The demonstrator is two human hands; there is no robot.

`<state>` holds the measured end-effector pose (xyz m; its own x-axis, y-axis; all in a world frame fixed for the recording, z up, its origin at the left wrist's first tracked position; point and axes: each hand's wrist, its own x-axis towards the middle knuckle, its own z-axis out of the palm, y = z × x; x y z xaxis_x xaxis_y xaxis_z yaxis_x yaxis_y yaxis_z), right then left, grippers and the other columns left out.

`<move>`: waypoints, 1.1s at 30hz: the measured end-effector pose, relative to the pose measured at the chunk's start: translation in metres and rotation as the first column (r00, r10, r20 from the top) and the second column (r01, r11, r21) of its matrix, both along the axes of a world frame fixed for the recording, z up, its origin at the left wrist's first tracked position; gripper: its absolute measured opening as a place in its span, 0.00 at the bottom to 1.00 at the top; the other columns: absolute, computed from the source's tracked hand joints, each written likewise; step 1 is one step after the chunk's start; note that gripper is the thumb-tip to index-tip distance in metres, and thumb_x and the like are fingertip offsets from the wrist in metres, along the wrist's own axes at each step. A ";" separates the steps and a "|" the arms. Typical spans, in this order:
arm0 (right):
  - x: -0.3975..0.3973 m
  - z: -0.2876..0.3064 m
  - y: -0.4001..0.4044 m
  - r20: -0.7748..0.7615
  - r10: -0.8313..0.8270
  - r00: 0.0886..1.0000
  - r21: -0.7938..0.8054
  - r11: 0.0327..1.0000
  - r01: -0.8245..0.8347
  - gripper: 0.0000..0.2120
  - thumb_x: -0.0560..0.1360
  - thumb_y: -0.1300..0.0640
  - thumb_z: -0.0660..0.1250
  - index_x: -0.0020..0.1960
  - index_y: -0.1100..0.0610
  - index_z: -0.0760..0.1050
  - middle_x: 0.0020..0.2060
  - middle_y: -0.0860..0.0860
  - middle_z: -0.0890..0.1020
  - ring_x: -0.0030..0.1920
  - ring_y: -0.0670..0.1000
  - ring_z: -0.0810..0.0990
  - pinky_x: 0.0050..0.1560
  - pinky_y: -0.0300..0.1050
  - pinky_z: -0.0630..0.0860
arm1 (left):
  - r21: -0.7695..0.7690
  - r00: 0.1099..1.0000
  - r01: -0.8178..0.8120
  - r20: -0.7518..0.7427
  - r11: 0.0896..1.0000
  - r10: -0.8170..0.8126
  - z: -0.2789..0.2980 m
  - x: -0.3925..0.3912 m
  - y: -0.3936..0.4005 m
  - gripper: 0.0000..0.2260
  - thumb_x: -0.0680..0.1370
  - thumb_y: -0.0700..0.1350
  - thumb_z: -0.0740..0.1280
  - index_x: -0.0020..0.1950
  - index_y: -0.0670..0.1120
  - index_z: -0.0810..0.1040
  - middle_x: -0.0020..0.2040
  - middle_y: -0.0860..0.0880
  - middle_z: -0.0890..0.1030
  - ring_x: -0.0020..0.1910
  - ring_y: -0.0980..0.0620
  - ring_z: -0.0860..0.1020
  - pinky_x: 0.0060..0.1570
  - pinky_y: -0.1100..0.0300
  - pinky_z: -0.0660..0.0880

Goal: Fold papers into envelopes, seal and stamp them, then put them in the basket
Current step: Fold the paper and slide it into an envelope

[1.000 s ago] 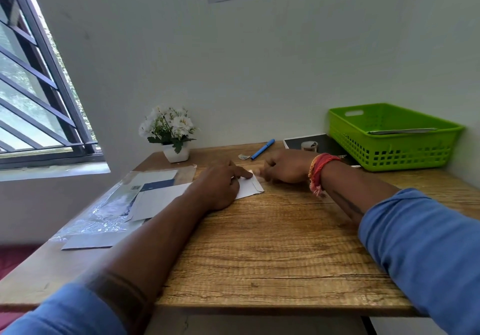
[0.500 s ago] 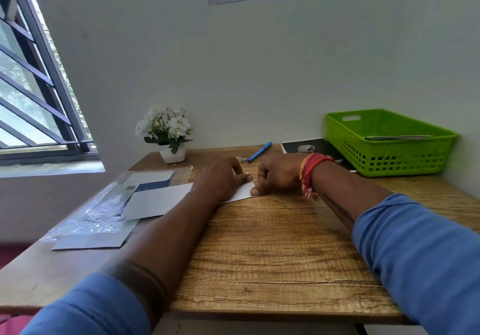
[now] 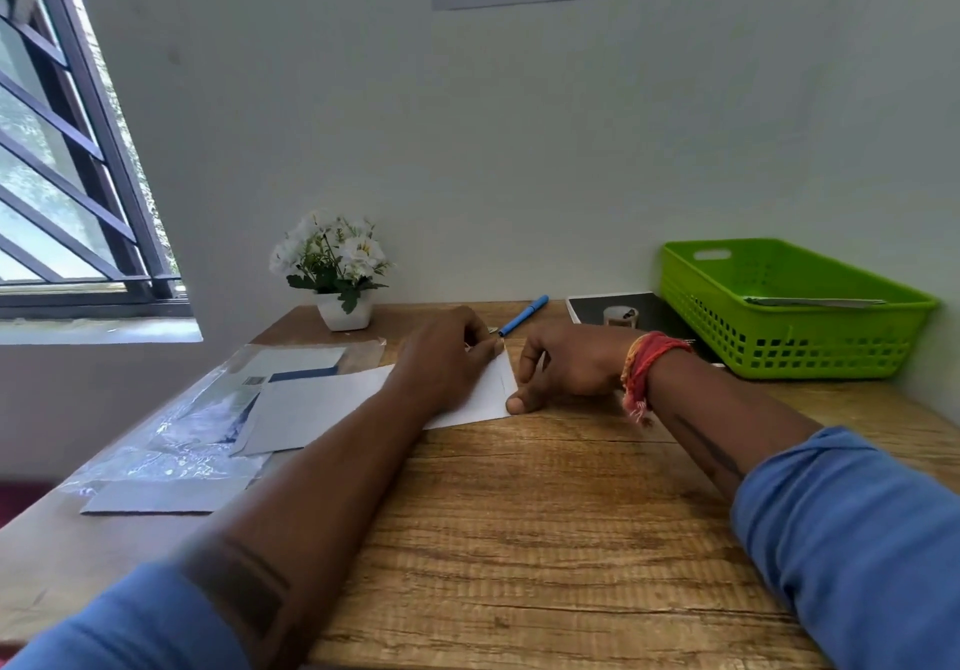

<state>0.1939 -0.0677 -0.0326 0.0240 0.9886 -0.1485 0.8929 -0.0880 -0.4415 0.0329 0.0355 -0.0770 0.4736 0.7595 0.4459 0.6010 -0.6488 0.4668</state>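
We're mid-fold on the paper (image 3: 483, 394), lying flat on the surface (image 3: 545, 524) at centre, just past 12 o'clock from us. Left hand (image 3: 441, 357) lies on top of it, fingers reaching to the top corner; whether they pinch or just press we can't tell. Right hand (image 3: 566, 365) sits at the paper's 3 o'clock edge, fingers loosely curled, thumb tip pressing down at the lower right corner; it holds nothing that we can see. A faint crease line runs near that edge.

To do this step well, we judge:
- keep the left as the anchor so the sheet doesn't skate on the wood
- line up edges before committing the crease
- run the right thumb along the fold in one pass, firm and flat

Basket (image 3: 789, 316) waits at 2 o'clock, well apart, something flat already in it. Pen (image 3: 524, 314) at 12. More sheets (image 3: 306, 409) at 10 o'clock.

Risk: skewed fold, so the flaps won't close.
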 end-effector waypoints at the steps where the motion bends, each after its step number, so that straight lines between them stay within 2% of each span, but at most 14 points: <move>1: 0.001 -0.001 0.000 -0.041 -0.024 0.999 0.017 1.000 0.024 0.17 0.71 0.40 0.75 0.53 0.50 0.81 0.45 0.43 0.80 0.47 0.44 0.76 0.48 0.43 0.72 | 0.031 0.998 0.018 0.061 0.999 -0.020 0.002 -0.003 -0.001 0.08 0.78 0.56 0.70 0.43 0.57 0.73 0.41 0.60 0.78 0.46 0.58 0.77 0.54 0.49 0.76; 4: 0.006 -0.005 0.002 -0.241 -0.072 0.968 0.059 0.994 0.089 0.11 0.74 0.41 0.72 0.50 0.47 0.84 0.42 0.43 0.84 0.46 0.47 0.80 0.50 0.44 0.75 | 0.145 0.970 0.046 0.231 0.988 -0.079 0.010 -0.007 -0.009 0.06 0.78 0.56 0.70 0.48 0.56 0.76 0.43 0.61 0.80 0.48 0.59 0.78 0.57 0.46 0.76; 6: 0.007 -0.007 0.002 -0.380 -0.068 0.923 0.089 0.990 0.109 0.09 0.75 0.44 0.72 0.50 0.48 0.85 0.44 0.44 0.86 0.48 0.49 0.84 0.52 0.46 0.79 | 0.256 0.960 0.026 0.264 0.966 -0.096 0.013 -0.006 -0.017 0.05 0.79 0.54 0.69 0.50 0.55 0.77 0.46 0.60 0.80 0.50 0.58 0.77 0.59 0.47 0.74; 9: -0.003 -0.010 0.001 -0.583 -0.060 0.810 0.205 0.954 0.219 0.05 0.76 0.51 0.73 0.46 0.51 0.85 0.39 0.46 0.86 0.40 0.47 0.84 0.39 0.42 0.77 | 0.465 0.964 -0.105 0.264 0.879 -0.024 0.013 -0.005 -0.032 0.09 0.78 0.50 0.69 0.57 0.54 0.77 0.59 0.55 0.75 0.61 0.53 0.72 0.66 0.55 0.64; 11: -0.009 -0.012 0.001 -0.600 -0.035 0.799 0.355 0.884 0.305 0.04 0.77 0.53 0.72 0.48 0.51 0.86 0.38 0.45 0.86 0.36 0.43 0.82 0.36 0.39 0.75 | 0.559 0.968 -0.161 0.249 0.814 0.020 0.013 -0.004 -0.041 0.10 0.78 0.49 0.69 0.59 0.53 0.77 0.63 0.51 0.72 0.64 0.50 0.70 0.66 0.55 0.62; 13: -0.013 -0.011 0.000 -0.567 0.015 0.824 0.525 0.777 0.347 0.06 0.77 0.53 0.71 0.51 0.51 0.86 0.40 0.44 0.86 0.39 0.42 0.83 0.39 0.40 0.78 | 0.585 0.974 -0.113 0.225 0.803 -0.027 0.014 -0.002 -0.050 0.08 0.80 0.50 0.67 0.57 0.51 0.78 0.59 0.51 0.73 0.59 0.50 0.73 0.61 0.53 0.69; 16: -0.024 -0.007 -0.009 -0.510 0.075 0.857 0.708 0.602 0.369 0.08 0.78 0.51 0.71 0.53 0.51 0.86 0.43 0.44 0.86 0.43 0.42 0.83 0.45 0.44 0.82 | 0.441 0.919 -0.020 0.362 0.897 -0.157 0.016 -0.002 -0.059 0.09 0.82 0.52 0.64 0.59 0.49 0.75 0.55 0.53 0.74 0.50 0.55 0.76 0.47 0.57 0.77; 18: -0.035 -0.008 -0.016 -0.395 0.093 0.914 0.816 0.493 0.302 0.09 0.78 0.51 0.70 0.55 0.51 0.85 0.44 0.45 0.84 0.44 0.42 0.82 0.46 0.43 0.81 | 0.352 0.851 -0.021 0.498 0.936 -0.168 0.021 -0.003 -0.064 0.11 0.83 0.54 0.63 0.60 0.49 0.73 0.55 0.54 0.75 0.47 0.58 0.79 0.41 0.64 0.77; 20: -0.045 -0.010 -0.022 -0.269 0.150 0.951 0.887 0.424 0.184 0.09 0.78 0.55 0.70 0.57 0.51 0.85 0.45 0.45 0.82 0.46 0.42 0.81 0.46 0.38 0.78 | 0.301 0.773 -0.015 0.608 0.953 -0.180 0.028 -0.003 -0.069 0.11 0.82 0.53 0.65 0.59 0.48 0.74 0.53 0.53 0.77 0.45 0.61 0.81 0.38 0.71 0.74; 22: -0.052 -0.010 -0.026 -0.168 0.174 0.970 0.916 0.392 0.088 0.12 0.78 0.57 0.69 0.61 0.52 0.83 0.51 0.44 0.81 0.51 0.41 0.80 0.51 0.34 0.76 | 0.250 0.708 -0.031 0.689 0.968 -0.155 0.035 -0.005 -0.074 0.10 0.81 0.52 0.67 0.56 0.47 0.75 0.45 0.53 0.81 0.40 0.61 0.82 0.35 0.72 0.73; 25: -0.056 -0.014 -0.024 0.031 0.127 0.991 0.906 0.416 -0.081 0.24 0.78 0.50 0.68 0.74 0.47 0.72 0.69 0.44 0.73 0.69 0.43 0.71 0.69 0.41 0.69 | 0.144 0.626 -0.099 0.778 0.985 -0.051 0.041 -0.013 -0.067 0.04 0.82 0.48 0.68 0.49 0.49 0.76 0.35 0.52 0.81 0.32 0.59 0.80 0.31 0.64 0.74; 27: -0.053 -0.020 -0.019 0.200 0.050 0.979 0.853 0.482 -0.198 0.34 0.77 0.43 0.67 0.80 0.43 0.59 0.79 0.44 0.59 0.79 0.47 0.56 0.76 0.45 0.56 | 0.019 0.552 -0.090 0.833 0.996 0.034 0.043 -0.023 -0.061 0.06 0.82 0.49 0.67 0.46 0.50 0.77 0.35 0.50 0.81 0.33 0.56 0.80 0.33 0.57 0.77; 30: -0.045 -0.029 -0.007 0.321 -0.035 0.946 0.780 0.577 -0.243 0.42 0.77 0.45 0.67 0.82 0.42 0.46 0.82 0.43 0.44 0.81 0.47 0.43 0.77 0.50 0.52 | -0.241 0.438 0.188 0.888 0.952 0.138 0.044 -0.037 -0.055 0.06 0.83 0.46 0.66 0.53 0.47 0.82 0.43 0.47 0.86 0.42 0.47 0.86 0.39 0.52 0.82; 33: -0.032 -0.034 0.004 0.344 -0.132 0.930 0.781 0.590 -0.205 0.37 0.80 0.53 0.62 0.82 0.44 0.45 0.82 0.44 0.47 0.81 0.49 0.45 0.76 0.55 0.57 | -0.374 0.374 0.472 0.905 0.798 0.203 0.043 -0.047 -0.048 0.08 0.84 0.43 0.65 0.58 0.43 0.81 0.51 0.43 0.87 0.51 0.41 0.85 0.49 0.45 0.83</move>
